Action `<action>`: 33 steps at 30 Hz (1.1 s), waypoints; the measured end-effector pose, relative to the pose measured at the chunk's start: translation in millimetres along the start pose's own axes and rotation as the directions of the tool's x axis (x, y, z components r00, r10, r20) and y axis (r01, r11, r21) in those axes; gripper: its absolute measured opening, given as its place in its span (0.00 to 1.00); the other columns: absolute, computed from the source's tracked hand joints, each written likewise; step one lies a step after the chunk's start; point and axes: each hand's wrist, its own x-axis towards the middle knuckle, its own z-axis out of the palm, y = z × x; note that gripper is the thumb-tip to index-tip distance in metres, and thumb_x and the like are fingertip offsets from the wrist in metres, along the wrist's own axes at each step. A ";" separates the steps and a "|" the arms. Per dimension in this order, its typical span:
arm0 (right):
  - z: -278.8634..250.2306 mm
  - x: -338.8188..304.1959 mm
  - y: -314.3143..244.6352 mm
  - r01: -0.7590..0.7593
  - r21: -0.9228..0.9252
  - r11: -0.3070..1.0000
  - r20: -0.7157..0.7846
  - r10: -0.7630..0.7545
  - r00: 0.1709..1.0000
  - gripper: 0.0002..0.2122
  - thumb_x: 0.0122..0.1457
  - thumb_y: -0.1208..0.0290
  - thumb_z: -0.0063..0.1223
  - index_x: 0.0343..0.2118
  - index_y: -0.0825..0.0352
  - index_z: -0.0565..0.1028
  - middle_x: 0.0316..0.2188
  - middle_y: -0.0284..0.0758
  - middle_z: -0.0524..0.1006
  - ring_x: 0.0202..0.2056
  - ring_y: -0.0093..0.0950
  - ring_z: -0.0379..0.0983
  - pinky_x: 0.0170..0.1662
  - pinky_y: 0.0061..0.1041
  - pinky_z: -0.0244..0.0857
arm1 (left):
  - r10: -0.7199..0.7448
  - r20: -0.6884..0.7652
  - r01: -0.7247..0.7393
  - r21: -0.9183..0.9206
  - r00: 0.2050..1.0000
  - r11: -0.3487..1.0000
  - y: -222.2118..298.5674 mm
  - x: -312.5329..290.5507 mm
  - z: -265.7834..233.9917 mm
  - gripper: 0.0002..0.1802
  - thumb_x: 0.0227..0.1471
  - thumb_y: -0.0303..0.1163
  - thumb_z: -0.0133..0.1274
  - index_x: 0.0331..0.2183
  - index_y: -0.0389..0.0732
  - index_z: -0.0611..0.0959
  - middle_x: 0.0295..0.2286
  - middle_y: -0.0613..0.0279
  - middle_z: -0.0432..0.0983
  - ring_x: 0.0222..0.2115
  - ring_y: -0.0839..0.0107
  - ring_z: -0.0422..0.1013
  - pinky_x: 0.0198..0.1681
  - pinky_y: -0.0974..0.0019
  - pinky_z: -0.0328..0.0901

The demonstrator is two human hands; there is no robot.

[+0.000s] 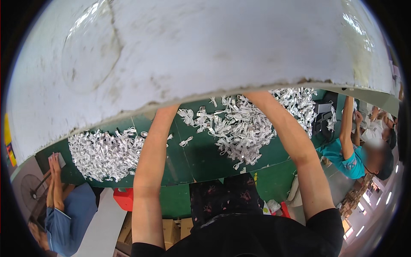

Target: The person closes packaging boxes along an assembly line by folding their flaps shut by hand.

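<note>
Both my forearms reach forward over the green table, and a broad white panel (205, 55) with a worn edge covers them from the wrists on. My left hand and my right hand are hidden behind it, so what they hold or touch does not show. Between my arms lies a heap of coiled white cables (244, 128), with looser bundles spread on its left side. One small cable bundle (186, 141) lies apart from the rest. A bigger pile of white cables (105, 154) sits left of my left arm, and another cable heap (299, 105) is beyond my right forearm.
The green tabletop (180, 167) curves along in front of me. Black boxy devices (322, 115) stand at its right end. One person (75, 214) works at the far left, another (342, 150) at the right. A red container (123, 198) and cardboard boxes (171, 231) are below the table.
</note>
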 end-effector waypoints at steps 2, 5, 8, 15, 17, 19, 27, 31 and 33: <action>-3.2 -11.2 -2.7 0.031 -0.118 0.993 0.044 -0.025 0.999 0.16 0.61 0.72 0.55 0.51 0.70 0.78 0.45 0.52 0.81 0.48 0.53 0.78 0.53 0.52 0.72 | 0.047 -0.011 -0.047 0.058 0.999 0.997 5.1 2.9 8.1 0.17 0.56 0.32 0.66 0.48 0.42 0.87 0.44 0.50 0.83 0.45 0.43 0.77 0.52 0.45 0.72; -6.5 2.7 -44.3 0.146 -0.192 0.970 -0.065 -0.161 0.985 0.21 0.62 0.73 0.52 0.59 0.70 0.74 0.54 0.54 0.78 0.55 0.54 0.76 0.58 0.53 0.71 | 0.005 -0.031 0.002 0.226 1.000 0.974 -34.4 -41.2 14.5 0.19 0.54 0.31 0.68 0.48 0.42 0.87 0.44 0.50 0.83 0.46 0.44 0.77 0.53 0.45 0.71; -8.1 -2.1 -38.0 0.102 -0.334 0.937 0.078 -0.081 0.994 0.28 0.61 0.74 0.51 0.66 0.71 0.67 0.61 0.56 0.73 0.61 0.56 0.71 0.62 0.55 0.69 | 0.021 -0.034 -0.018 0.103 0.999 0.994 -16.7 -18.7 22.6 0.20 0.53 0.30 0.68 0.49 0.41 0.87 0.44 0.49 0.83 0.47 0.45 0.78 0.54 0.46 0.72; -77.6 -4.6 -66.2 0.018 0.090 0.996 -0.492 0.029 0.870 0.09 0.57 0.77 0.58 0.40 0.62 0.84 0.22 0.40 0.78 0.26 0.42 0.75 0.32 0.43 0.70 | -0.133 0.019 0.120 0.307 0.991 0.944 -10.8 -11.6 -71.6 0.18 0.53 0.27 0.64 0.47 0.39 0.87 0.43 0.46 0.83 0.45 0.44 0.78 0.52 0.46 0.72; -83.9 -29.8 -32.1 -0.297 0.149 0.943 -0.465 0.332 0.821 0.05 0.60 0.79 0.57 0.37 0.68 0.82 0.27 0.42 0.81 0.29 0.41 0.77 0.33 0.41 0.70 | -0.402 0.154 0.356 0.256 0.903 0.898 1.5 -0.8 -81.4 0.17 0.54 0.28 0.62 0.46 0.39 0.87 0.42 0.45 0.83 0.44 0.43 0.78 0.50 0.45 0.71; -78.7 -42.5 8.1 -0.429 0.277 0.860 -0.371 0.508 0.777 0.06 0.63 0.76 0.56 0.39 0.68 0.82 0.29 0.43 0.81 0.28 0.37 0.78 0.32 0.36 0.72 | -0.215 -0.018 0.214 0.191 0.976 0.958 22.2 14.2 -65.3 0.15 0.55 0.28 0.61 0.46 0.38 0.87 0.41 0.45 0.83 0.42 0.43 0.78 0.48 0.45 0.72; -72.2 10.8 -2.2 -0.470 0.856 0.216 0.156 0.758 0.634 0.09 0.67 0.69 0.58 0.34 0.71 0.79 0.26 0.32 0.80 0.26 0.21 0.77 0.26 0.23 0.70 | -0.555 0.152 0.502 -0.660 0.818 0.559 71.9 51.1 57.2 0.14 0.67 0.36 0.59 0.42 0.33 0.84 0.27 0.65 0.76 0.29 0.74 0.67 0.36 0.64 0.67; -48.8 -11.8 34.3 -0.592 0.689 0.418 0.225 0.653 0.723 0.08 0.66 0.70 0.62 0.34 0.71 0.79 0.25 0.30 0.78 0.26 0.18 0.74 0.28 0.22 0.69 | -0.538 0.054 0.448 -0.627 0.841 0.637 94.9 70.1 68.8 0.13 0.66 0.35 0.59 0.42 0.32 0.86 0.32 0.63 0.82 0.30 0.76 0.72 0.35 0.66 0.68; -35.4 -11.8 34.4 -0.277 0.639 0.718 -0.214 0.512 0.832 0.07 0.65 0.72 0.64 0.35 0.71 0.80 0.25 0.27 0.77 0.25 0.17 0.72 0.30 0.23 0.69 | -0.556 0.009 0.426 -0.653 0.831 0.626 92.0 70.7 71.0 0.13 0.65 0.33 0.60 0.43 0.32 0.86 0.33 0.62 0.83 0.31 0.75 0.74 0.37 0.66 0.69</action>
